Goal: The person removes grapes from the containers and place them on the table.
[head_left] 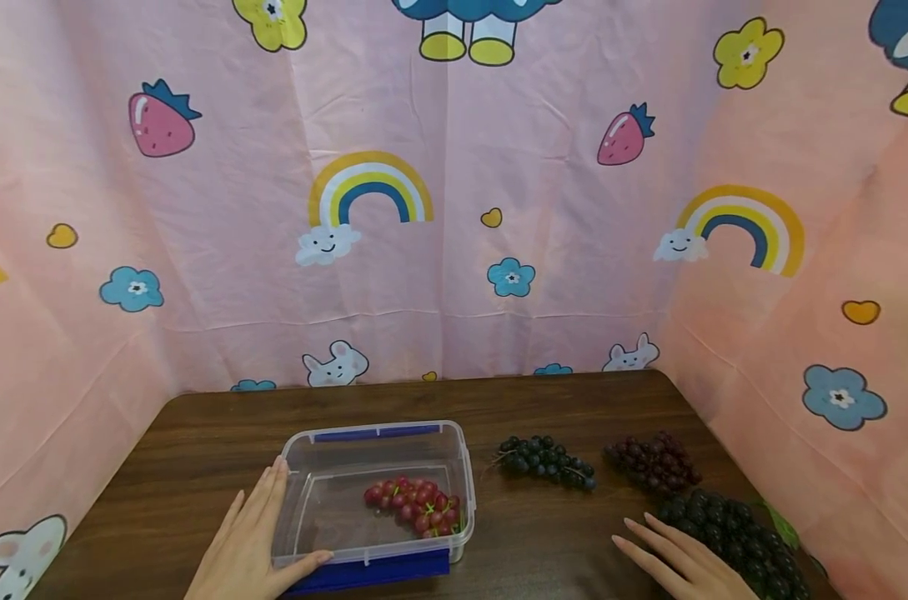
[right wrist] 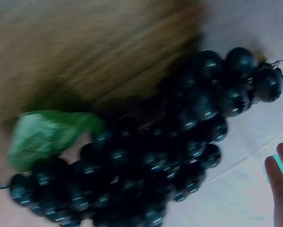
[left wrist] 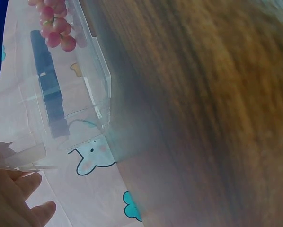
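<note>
A clear plastic container (head_left: 333,533) with blue clips stands on the table, left of the middle. Inside it, toward the right, lies a bunch of red grapes (head_left: 416,504). My left hand (head_left: 247,533) rests against the container's left side, fingers extended along the wall and thumb at the front rim. In the left wrist view, its fingertips (left wrist: 47,210) show beside the clear wall. My right hand (head_left: 686,558), fingers extended, is beside a large bunch of black grapes (head_left: 731,533) and grips nothing visible. The right wrist view shows that bunch with a green leaf (right wrist: 47,137).
Between container and right edge lies a small dark grape bunch (head_left: 547,461). Farther right is a dark red bunch (head_left: 652,462). The brown wooden table (head_left: 221,442) is enclosed by a patterned pink cloth (head_left: 454,292) at the back and sides.
</note>
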### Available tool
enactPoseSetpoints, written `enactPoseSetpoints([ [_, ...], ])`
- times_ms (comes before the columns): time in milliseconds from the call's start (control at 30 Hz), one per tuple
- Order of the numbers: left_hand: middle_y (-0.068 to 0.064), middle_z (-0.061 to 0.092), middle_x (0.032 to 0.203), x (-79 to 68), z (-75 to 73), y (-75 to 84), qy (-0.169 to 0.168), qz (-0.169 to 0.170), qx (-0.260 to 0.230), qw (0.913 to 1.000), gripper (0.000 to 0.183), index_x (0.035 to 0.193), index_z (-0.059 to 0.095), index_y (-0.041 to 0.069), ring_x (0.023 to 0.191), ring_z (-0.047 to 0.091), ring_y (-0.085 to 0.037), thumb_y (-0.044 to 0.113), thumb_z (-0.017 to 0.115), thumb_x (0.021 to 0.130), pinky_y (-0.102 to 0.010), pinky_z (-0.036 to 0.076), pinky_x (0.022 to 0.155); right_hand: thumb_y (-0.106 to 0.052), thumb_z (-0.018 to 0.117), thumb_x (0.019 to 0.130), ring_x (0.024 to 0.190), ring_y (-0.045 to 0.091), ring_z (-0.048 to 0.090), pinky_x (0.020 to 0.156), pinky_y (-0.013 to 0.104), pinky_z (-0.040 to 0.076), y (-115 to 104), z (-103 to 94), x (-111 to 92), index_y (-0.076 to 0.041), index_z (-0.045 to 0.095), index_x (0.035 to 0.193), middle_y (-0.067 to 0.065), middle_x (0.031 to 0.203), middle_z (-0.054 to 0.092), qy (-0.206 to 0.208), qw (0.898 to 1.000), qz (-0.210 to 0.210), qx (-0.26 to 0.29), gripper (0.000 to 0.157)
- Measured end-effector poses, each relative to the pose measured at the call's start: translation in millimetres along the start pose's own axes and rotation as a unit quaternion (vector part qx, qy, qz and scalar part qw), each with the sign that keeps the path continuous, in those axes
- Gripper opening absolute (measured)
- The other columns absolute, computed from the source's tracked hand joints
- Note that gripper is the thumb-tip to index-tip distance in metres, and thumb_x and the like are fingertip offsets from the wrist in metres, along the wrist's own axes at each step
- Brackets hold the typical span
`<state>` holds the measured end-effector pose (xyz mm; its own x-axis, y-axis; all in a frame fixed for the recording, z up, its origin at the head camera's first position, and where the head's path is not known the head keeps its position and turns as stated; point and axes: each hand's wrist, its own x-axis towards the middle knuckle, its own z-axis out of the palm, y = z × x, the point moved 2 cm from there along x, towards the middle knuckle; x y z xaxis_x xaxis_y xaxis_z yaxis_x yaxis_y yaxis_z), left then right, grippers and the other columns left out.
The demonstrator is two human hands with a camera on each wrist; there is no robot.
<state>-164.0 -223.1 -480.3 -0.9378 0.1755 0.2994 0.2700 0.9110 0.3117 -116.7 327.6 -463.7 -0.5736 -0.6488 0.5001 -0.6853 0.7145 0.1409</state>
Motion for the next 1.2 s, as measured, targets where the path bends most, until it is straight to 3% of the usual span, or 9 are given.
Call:
enactPoseSetpoints([
  [100,-0.022,0.022,0.174,-0.1,-0.8,0.7,0.002,0.001,0.002,1.0000,0.123,0.168,0.017,0.000,0.159,0.026,-0.040,0.067,0.077,0.084,-0.036,-0.017,0.130,-0.059,0.090,0.072,0.152,0.004,0.033,0.085,0.039,0.063,-4,2.2,11,-0.027,0.052,0.157,-0.008,0.162,0.048,-0.011,1.000,-0.004,0.018,0.098],
  [400,-0.024,0.026,0.172,1.4,-1.0,1.8,0.010,0.009,0.011,0.9999,0.123,0.167,0.021,-0.002,0.159,0.028,-0.039,0.069,0.077,0.083,-0.026,-0.022,0.125,-0.066,0.084,0.077,0.136,0.027,0.058,0.090,0.042,0.062,-15,8.1,37,-0.031,0.044,0.163,-0.005,0.162,0.050,-0.044,0.998,0.001,0.052,0.101],
  [600,-0.024,0.026,0.172,0.5,-0.7,0.8,0.008,0.005,0.013,0.9999,0.123,0.167,0.021,-0.002,0.159,0.028,-0.039,0.069,0.077,0.083,-0.027,-0.022,0.125,-0.075,0.072,0.084,0.141,0.029,0.055,0.090,0.046,0.063,-24,10.2,61,-0.033,0.035,0.166,-0.005,0.168,0.042,-0.072,0.995,0.004,0.067,0.099],
  [833,-0.024,0.025,0.172,0.3,-0.3,0.7,0.004,0.002,0.009,0.9999,0.124,0.168,0.019,-0.001,0.160,0.026,-0.039,0.070,0.077,0.084,-0.031,-0.021,0.127,-0.054,0.079,0.091,0.142,0.031,0.055,0.092,0.054,0.062,-39,12.0,96,-0.034,0.035,0.166,-0.002,0.167,0.042,-0.075,0.992,-0.003,0.103,0.089],
  [1067,-0.023,0.026,0.173,-1.3,1.2,0.5,0.016,0.006,0.007,0.9998,0.123,0.168,0.020,0.000,0.164,0.016,-0.029,0.068,0.077,0.083,-0.034,-0.018,0.129,-0.061,0.062,0.101,0.144,0.029,0.054,0.099,0.055,0.060,-49,16.5,129,-0.033,0.030,0.168,0.002,0.168,0.041,-0.087,0.988,-0.027,0.125,0.078],
  [1200,-0.023,0.026,0.172,-1.7,1.7,0.6,0.012,0.001,0.007,0.9999,0.124,0.168,0.019,0.000,0.163,0.018,-0.031,0.069,0.077,0.083,-0.035,-0.019,0.129,-0.062,0.058,0.103,0.144,0.027,0.054,0.101,0.054,0.059,-52,21.6,147,-0.031,0.032,0.167,0.002,0.167,0.043,-0.079,0.987,-0.042,0.131,0.077],
])
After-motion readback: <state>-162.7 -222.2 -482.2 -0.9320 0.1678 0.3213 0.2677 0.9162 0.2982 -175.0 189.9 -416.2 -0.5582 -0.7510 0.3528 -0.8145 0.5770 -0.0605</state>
